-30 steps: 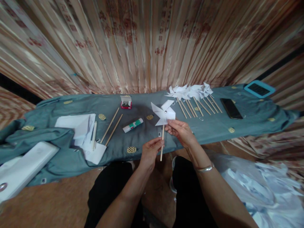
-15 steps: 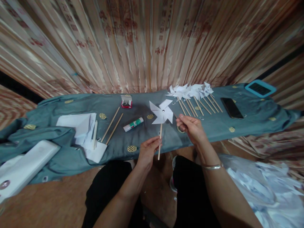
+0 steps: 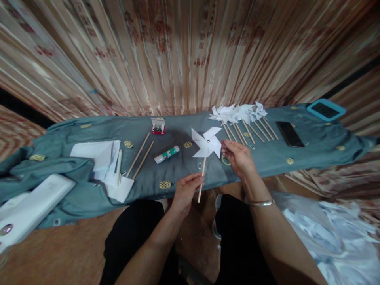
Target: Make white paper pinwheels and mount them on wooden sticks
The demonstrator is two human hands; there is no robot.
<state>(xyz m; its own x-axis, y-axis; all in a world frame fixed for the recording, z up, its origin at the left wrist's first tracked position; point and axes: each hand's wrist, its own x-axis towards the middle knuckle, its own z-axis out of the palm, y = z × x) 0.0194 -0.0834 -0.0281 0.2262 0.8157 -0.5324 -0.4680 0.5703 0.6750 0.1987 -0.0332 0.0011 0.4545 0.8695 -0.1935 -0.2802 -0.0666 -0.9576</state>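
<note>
The left hand [image 3: 185,190] has its grip closed on the stick of a white pinwheel [image 3: 207,144], held upright over the near edge of the desk [image 3: 178,174]. The right hand [image 3: 239,158], fingers loosely curled, touches a blade's tip. Beyond lie a glue stick [image 3: 166,154], two sticks [image 3: 140,158] and a row of pinwheels [image 3: 237,114].

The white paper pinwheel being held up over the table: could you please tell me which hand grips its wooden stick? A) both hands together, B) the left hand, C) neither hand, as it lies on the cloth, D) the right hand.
B: the left hand is closed around the lower part of the wooden stick, while the right hand only touches a blade edge of the pinwheel.
</note>
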